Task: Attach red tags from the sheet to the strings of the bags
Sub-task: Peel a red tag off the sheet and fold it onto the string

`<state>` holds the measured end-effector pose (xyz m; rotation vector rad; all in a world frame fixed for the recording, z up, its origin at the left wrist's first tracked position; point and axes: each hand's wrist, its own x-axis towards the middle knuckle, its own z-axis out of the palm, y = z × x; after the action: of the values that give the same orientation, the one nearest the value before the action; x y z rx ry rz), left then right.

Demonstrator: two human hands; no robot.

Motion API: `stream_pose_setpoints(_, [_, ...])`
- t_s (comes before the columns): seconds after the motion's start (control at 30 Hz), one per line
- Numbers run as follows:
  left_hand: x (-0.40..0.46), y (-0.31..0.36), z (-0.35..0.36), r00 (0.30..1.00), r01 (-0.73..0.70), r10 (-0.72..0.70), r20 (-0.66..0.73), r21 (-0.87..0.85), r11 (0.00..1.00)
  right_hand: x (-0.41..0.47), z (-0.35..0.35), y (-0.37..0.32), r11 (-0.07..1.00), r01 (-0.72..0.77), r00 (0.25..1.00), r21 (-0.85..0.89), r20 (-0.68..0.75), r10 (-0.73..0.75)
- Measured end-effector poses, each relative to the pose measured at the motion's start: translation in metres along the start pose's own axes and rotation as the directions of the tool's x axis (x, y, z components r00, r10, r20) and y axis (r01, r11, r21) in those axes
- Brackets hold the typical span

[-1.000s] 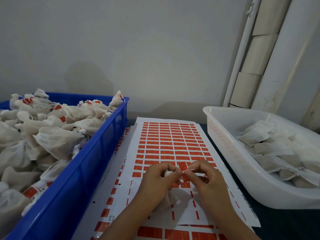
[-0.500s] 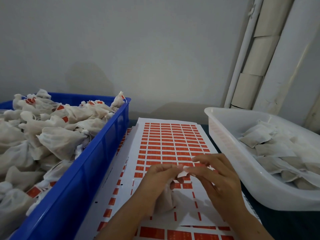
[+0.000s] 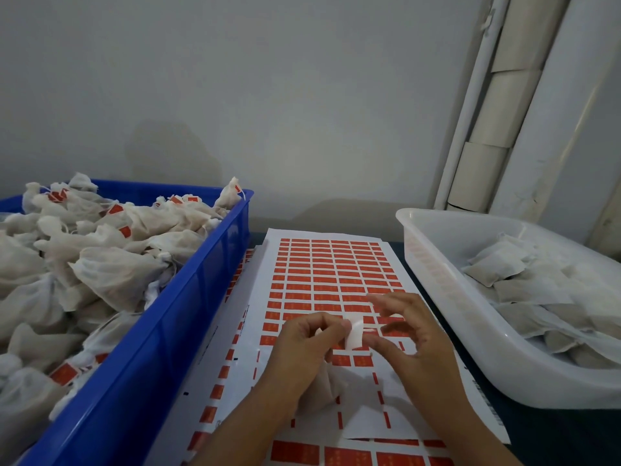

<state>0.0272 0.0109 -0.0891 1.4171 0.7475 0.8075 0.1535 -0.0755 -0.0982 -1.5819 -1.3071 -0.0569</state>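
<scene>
Head: two hands (image 3: 363,344), two bins, one tag (image 3: 354,334).

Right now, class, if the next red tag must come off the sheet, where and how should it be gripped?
Take a red rectangular tag from the nearest full row of the white paper tag sheet, just below the hands. It lies flat, so lift a corner with a fingertip, coming from above on the near side, then pinch it. The right hand looks free; the left hand pinches a white strip.
</scene>
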Motion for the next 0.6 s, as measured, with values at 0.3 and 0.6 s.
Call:
stream_pose_setpoints(0.3, [-0.0006, -0.0027, 0.0012, 1.000, -0.012, 0.012, -0.011, 0.006, 1.000, -0.0021, -0.0002, 0.0052, 0.897, 0.301, 0.947, -0.323, -0.010, -0.322])
stream_pose_setpoints(0.6, [0.0005, -0.0052, -0.0003, 1.000, -0.010, 0.009, -0.009, -0.001, 1.000, -0.0032, -0.0011, -0.0036, 0.966, 0.170, 0.985, -0.197, 0.036, -0.166])
